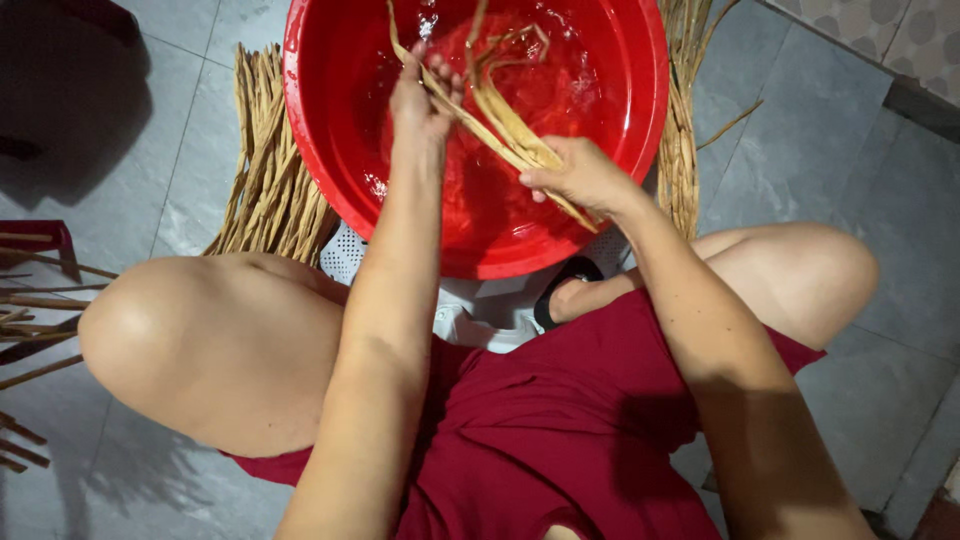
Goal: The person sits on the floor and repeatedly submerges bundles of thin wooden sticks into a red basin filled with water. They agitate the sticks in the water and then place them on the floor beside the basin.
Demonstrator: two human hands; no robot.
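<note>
Head view, looking down at a seated person's lap and bare knees: a large red basin (320,120) holding shallow water rests on the grey tiled floor (850,170) just beyond the knees. Over the basin's middle, the left hand (422,100) is closed around the upper part of a bundle of long tan dried strands (505,125), while the right hand (580,178), nearer the basin's front rim, is pinched shut on the same bundle lower down. The strands stretch taut between both hands, seemingly so they stay above the water and drip into it. More dry strands (265,190) lie in a heap on the floor beside the basin's left edge, partly under it, and another heap (680,150) sits by its right edge. A dark sandal (565,290) shows below the basin's front rim.
</note>
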